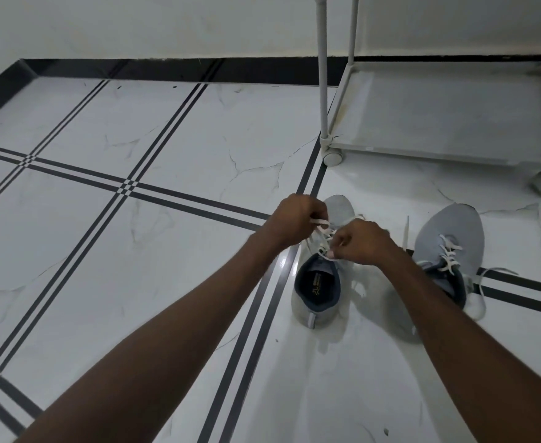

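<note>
Entry, head view. We logged both hands working over the near grey shoe (315, 292), which stood on the white tiled floor (141, 251) with its toe pointing away from the camera and its dark-lined opening facing up. The shoe sat just right of a double black line in the tiles.

Left hand (294, 220): fingers curled, pinching a strand of the white lace (319, 222) above the front of the shoe. Right hand (363, 243): also curled, pinching another part of the same lace close to the tongue. The two hands were near each other but apart, with lace between them. We could not tell whether a knot had formed under the fingers.

The second grey shoe (450, 235) stood to the right, partly hidden by the right forearm, its lace ends lying loose on the floor. Beyond both shoes we noted a pale wheeled rack (438, 119) near the wall, its lowest shelf just above the tiles.
</note>
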`<state>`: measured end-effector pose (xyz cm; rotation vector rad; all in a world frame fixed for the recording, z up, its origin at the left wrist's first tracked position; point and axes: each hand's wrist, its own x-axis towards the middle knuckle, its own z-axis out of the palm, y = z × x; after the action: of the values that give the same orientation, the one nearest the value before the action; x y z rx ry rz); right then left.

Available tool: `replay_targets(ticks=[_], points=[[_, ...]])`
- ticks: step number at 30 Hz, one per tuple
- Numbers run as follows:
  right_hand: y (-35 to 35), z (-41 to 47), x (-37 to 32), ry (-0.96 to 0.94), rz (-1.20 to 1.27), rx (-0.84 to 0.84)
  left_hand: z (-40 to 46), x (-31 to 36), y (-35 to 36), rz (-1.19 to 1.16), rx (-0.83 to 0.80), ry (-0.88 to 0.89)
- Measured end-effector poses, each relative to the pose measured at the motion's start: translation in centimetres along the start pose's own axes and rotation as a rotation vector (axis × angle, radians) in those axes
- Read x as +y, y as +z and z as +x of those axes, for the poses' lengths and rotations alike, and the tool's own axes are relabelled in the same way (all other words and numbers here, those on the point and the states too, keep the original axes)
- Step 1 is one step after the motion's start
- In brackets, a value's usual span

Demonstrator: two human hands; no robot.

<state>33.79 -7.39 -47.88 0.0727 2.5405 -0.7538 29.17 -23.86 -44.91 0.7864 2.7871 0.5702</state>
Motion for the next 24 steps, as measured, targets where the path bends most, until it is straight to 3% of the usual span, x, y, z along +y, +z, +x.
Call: replay_targets(ticks=[3,7,9,12,18,20,22,24], points=[[0.3,0.4,-0.6,0.008,0.076,0.146,-0.4,0.2,1.7,0.106,0.157,0.062],[0.6,0.6,-0.5,0.092,0.827,-0.007,-1.0,1.3,3.0,0.035,0.281,0.052],[0.6,0.5,-0.1,0.163,1.044,-0.052,-1.2,1.9,3.2,-0.102,0.342,0.007],[0.3,0.5,0.1,0.278,1.146,0.003,-1.3,2.0,3.2,-0.318,0.359,-0.172],[-0.5,1.2,2.7,0.385,1.172,0.333,-3.4,-3.4,3.4,-0.558,0.228,-0.599],[-0.7,0.9,4.8,0.441,0.923,0.469,-4.6,-5.3,3.2,-0.671,0.173,-0.784],[-0.3,0.6,6.0,0.403,0.418,0.514,-5.3,-6.2,3.0,-0.797,0.058,-0.928],[0.6,0.4,5.4,0.318,0.069,0.507,-5.3,-6.4,3.3,-0.737,0.0,-0.903]])
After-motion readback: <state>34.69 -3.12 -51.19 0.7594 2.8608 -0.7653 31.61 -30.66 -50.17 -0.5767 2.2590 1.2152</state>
